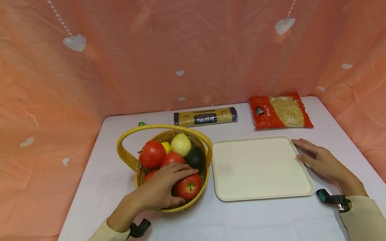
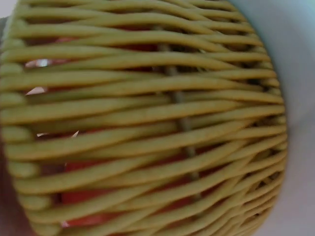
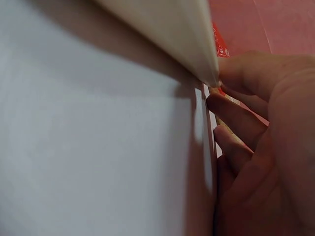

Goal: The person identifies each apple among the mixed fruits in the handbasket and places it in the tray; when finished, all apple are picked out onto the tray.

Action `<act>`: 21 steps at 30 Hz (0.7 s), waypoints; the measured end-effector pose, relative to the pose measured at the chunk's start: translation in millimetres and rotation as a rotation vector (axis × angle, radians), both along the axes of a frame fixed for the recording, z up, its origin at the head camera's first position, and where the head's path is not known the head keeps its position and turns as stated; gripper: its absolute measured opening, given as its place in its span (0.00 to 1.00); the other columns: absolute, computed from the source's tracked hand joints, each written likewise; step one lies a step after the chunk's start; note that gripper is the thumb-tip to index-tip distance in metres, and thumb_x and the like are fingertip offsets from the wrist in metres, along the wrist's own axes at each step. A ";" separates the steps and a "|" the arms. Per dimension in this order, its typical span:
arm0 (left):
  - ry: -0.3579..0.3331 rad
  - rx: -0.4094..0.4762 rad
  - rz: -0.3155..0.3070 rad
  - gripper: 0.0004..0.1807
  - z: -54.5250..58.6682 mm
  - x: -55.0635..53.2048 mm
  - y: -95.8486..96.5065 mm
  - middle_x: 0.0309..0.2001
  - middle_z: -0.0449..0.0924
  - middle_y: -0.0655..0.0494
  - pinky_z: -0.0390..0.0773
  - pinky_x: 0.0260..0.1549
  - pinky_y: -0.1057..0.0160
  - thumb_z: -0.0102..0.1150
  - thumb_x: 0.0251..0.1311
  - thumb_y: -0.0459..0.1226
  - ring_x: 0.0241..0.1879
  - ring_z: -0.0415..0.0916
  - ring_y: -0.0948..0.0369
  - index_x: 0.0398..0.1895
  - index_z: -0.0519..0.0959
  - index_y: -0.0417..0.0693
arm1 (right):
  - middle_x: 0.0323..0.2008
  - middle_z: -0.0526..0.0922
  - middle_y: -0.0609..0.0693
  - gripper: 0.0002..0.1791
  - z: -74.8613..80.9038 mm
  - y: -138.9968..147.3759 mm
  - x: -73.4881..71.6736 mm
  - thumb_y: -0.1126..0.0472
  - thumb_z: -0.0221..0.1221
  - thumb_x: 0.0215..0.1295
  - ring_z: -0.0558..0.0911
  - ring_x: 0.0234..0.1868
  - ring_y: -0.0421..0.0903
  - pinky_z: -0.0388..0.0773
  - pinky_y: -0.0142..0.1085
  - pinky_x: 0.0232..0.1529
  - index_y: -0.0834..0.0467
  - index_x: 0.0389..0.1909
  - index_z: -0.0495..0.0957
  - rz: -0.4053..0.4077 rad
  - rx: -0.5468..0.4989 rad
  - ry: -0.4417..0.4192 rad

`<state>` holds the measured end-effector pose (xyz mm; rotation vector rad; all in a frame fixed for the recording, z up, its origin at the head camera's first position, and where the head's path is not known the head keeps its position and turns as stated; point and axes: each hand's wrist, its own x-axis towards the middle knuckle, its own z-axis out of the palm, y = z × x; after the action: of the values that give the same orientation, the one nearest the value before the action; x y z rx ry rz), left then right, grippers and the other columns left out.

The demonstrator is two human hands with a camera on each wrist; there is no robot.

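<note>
A yellow wicker basket (image 1: 176, 210) with a tall handle stands left of centre, filled with fruit. My left hand (image 1: 161, 186) reaches into it, with fingers and thumb around a red apple (image 1: 189, 187) at its front. In the left wrist view the basket's woven side (image 2: 147, 108) hides the fingers. My right hand (image 1: 322, 162) lies at the right rim of a cream tray (image 1: 259, 168), fingers extended. Up close in the right wrist view, the thumb of the right hand (image 3: 275, 118) touches the tray's edge (image 3: 209, 59).
Also in the basket are a larger red fruit (image 1: 152, 154), a pale round fruit (image 1: 180, 145), a dark green one (image 1: 195, 158) and something yellow. Behind lie a spaghetti pack (image 1: 204, 117) and a red pasta bag (image 1: 280, 112). A small green thing (image 1: 141, 124) shows behind the handle.
</note>
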<state>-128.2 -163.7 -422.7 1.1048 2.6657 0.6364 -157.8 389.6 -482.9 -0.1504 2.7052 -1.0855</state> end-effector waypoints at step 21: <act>-0.262 0.603 0.108 0.46 29.4 4.6 5.1 0.69 0.80 0.55 0.84 0.65 0.59 0.86 0.54 0.38 0.65 0.81 0.55 0.77 0.75 0.57 | 0.87 0.45 0.71 0.41 2.1 -0.2 -5.8 0.46 0.59 0.83 0.42 0.86 0.78 0.43 0.85 0.73 0.49 0.90 0.53 0.018 -0.011 -0.049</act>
<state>-123.6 -158.6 -393.3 0.9086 2.3698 1.5575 -163.5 389.3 -480.8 -0.1481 2.6499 -1.0846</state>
